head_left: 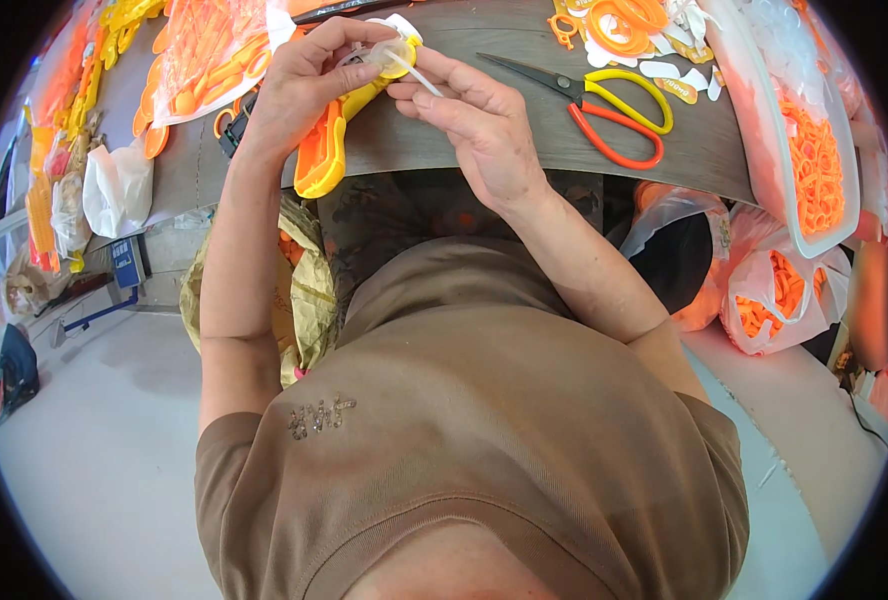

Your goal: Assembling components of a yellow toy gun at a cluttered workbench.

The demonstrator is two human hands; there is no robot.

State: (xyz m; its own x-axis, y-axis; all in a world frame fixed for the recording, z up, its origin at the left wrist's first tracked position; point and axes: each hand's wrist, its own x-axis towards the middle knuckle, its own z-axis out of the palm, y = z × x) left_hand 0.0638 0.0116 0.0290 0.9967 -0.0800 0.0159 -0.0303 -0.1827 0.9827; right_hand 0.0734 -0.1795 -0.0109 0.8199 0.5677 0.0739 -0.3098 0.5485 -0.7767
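My left hand point(304, 80) is closed, thumb and fingers pinching a small translucent plastic piece point(389, 52) at the table's near edge. Facing it from the right, my right hand point(489, 130) has its thumb and fingertips closed around a thin white stick point(425, 80) that runs out from the translucent piece. Just below the fingers, a yellow and orange plastic toy part point(322, 160) slants down past the table edge, its long rounded end free. Its upper end, near a yellow round rim, is partly hidden by my fingers.
Open scissors point(619, 110) with red and yellow handles lie to the right. A bag of orange plastic parts point(214, 70) is at the left, a translucent bin point(809, 238) of orange pieces at the far right. Below the table are a gold-coloured sack point(314, 290) and plastic bags point(754, 330).
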